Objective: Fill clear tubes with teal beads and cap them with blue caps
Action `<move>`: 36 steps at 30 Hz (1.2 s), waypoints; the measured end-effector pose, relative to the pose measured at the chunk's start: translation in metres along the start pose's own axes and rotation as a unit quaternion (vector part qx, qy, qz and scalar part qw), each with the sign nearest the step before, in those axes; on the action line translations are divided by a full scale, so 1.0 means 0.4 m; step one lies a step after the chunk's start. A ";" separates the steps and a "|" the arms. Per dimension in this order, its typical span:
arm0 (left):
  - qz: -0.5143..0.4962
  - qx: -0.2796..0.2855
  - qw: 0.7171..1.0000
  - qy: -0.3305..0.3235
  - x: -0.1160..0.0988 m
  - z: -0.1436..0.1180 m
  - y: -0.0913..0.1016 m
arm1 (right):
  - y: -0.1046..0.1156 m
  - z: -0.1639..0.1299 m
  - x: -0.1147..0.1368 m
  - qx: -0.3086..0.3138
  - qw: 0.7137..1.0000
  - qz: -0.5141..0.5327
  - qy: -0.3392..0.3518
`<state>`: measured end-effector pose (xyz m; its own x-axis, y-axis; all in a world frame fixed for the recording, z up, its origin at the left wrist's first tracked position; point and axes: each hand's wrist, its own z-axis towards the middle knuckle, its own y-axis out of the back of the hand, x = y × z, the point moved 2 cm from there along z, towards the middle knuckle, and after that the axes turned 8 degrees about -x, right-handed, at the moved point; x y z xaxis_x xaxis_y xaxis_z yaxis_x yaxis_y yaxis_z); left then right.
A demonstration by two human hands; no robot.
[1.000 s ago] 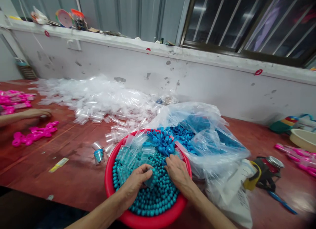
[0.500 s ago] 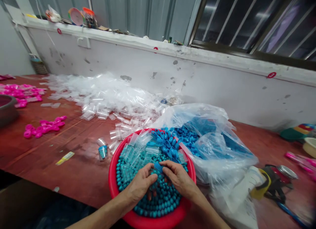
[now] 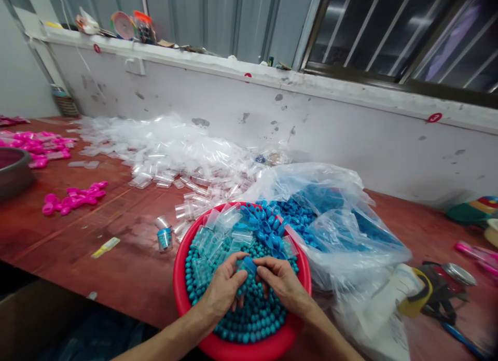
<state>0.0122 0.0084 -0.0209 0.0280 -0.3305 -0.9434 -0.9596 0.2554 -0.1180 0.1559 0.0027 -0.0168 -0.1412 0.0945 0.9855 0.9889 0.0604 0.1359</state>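
1. Head view: the left hand (image 3: 223,288) and right hand (image 3: 283,283) meet over the red basin (image 3: 181,293) at the counter's (image 3: 128,278) near edge, both pinching one small blue-capped tube (image 3: 249,266) above teal beads (image 3: 252,319).
2. Clear tubes (image 3: 167,148) (a loose heap) lie toward the far edge.

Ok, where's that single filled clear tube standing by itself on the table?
In the head view the filled tube stands on the red table, just left of the red basin and right of a yellow strip.
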 end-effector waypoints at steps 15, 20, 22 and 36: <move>0.038 0.037 0.999 -0.015 -0.008 -0.011 -0.005 | 0.010 -0.014 -0.007 -0.020 0.999 0.031 -0.032; 0.023 0.034 0.999 -0.014 -0.017 -0.010 -0.005 | 0.013 -0.015 0.007 -0.036 0.999 0.026 0.000; 0.027 0.040 0.999 -0.023 -0.015 -0.011 -0.003 | 0.012 -0.017 0.011 -0.013 1.000 0.012 -0.004; 0.015 0.028 0.999 -0.044 -0.014 -0.029 -0.007 | 0.008 -0.032 0.007 -0.036 0.997 -0.063 0.001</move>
<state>0.0115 -0.0009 -0.0119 0.0261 -0.2412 -0.9701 -0.9434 0.3151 -0.1037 0.1591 -0.0097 -0.0125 -0.2651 0.0890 0.9601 0.9639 -0.0007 0.2663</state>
